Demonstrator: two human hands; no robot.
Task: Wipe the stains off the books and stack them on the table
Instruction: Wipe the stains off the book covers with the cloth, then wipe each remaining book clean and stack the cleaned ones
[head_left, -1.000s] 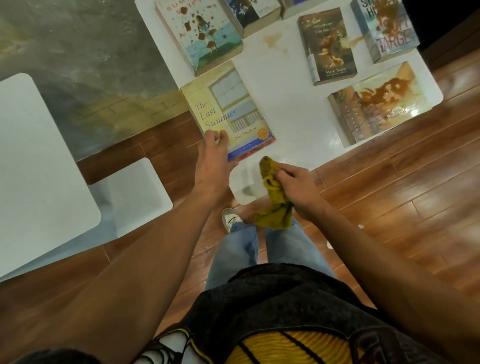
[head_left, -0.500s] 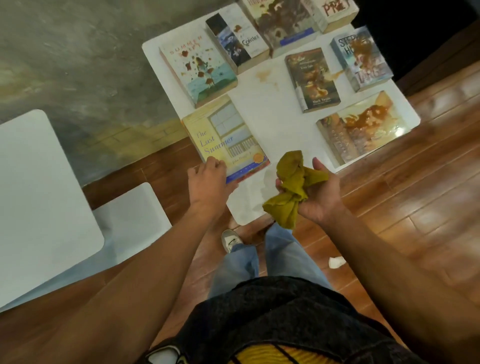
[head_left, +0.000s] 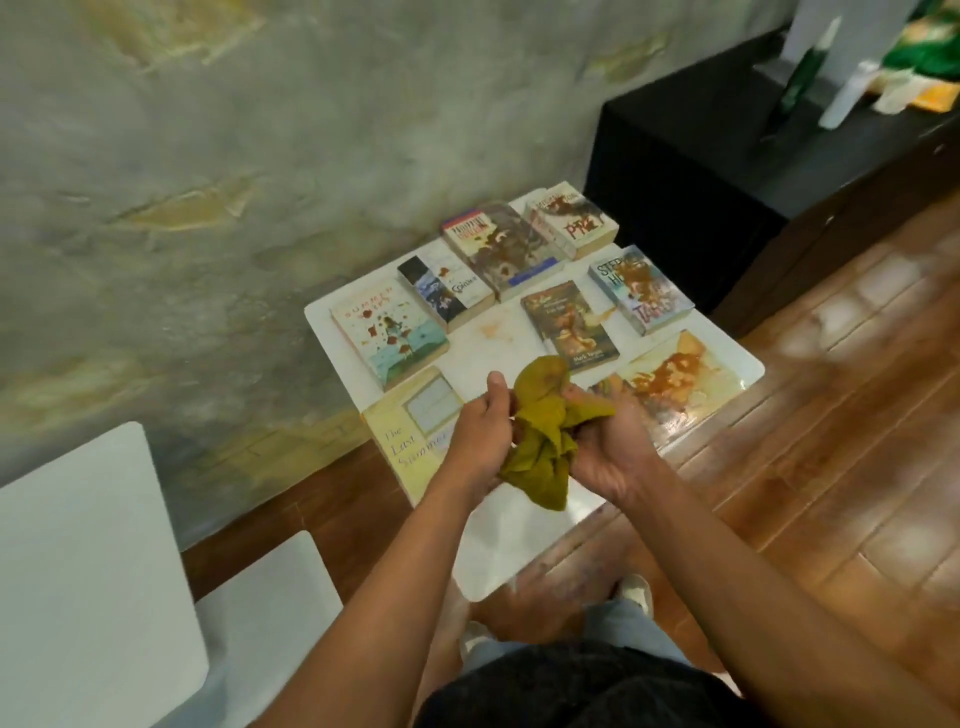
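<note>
Both hands, left hand (head_left: 480, 436) and right hand (head_left: 608, 447), clutch cloth (head_left: 540, 431): soft, limp; bunch into pad. Books (head_left: 569, 325) stiff; grip edges.

A home room is suggested: wood floor (head_left: 841, 441), plastered wall (head_left: 208, 208), a low white table (head_left: 519, 551), a dark cabinet (head_left: 727, 171) at two o'clock.

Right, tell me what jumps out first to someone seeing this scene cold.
The bunched yellow cloth stands out first, held above the near part of the white table by the left hand and right hand. Next come the brown stains, heaviest on the large book at the table's right edge. The Last Summer book, near left, looks clean.
</note>
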